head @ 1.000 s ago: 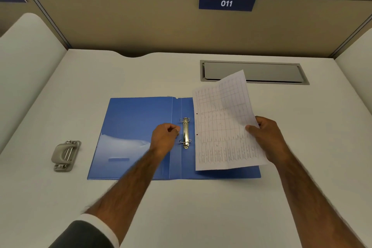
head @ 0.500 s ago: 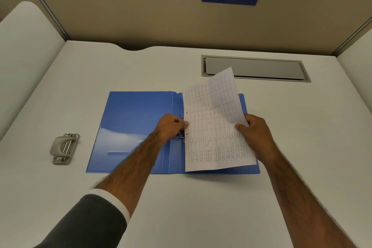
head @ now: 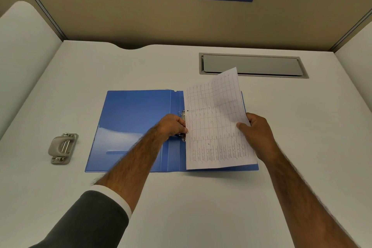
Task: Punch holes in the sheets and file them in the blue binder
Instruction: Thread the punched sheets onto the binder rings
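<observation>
Sheet [head: 213,127] leftward; right grip [head: 259,137], possibly left [head: 173,127]

1. The blue binder [head: 136,119] lies open and flat before me, its metal rings [head: 182,114] beside the spine.
2. The sheet [head: 213,125], a printed table, hangs over the binder's right half with its far end curling up. My right hand [head: 257,133] grips its right edge and my left hand [head: 173,127] pinches its left edge at the rings.
3. The grey hole punch [head: 62,148] sits well left of the binder.
</observation>
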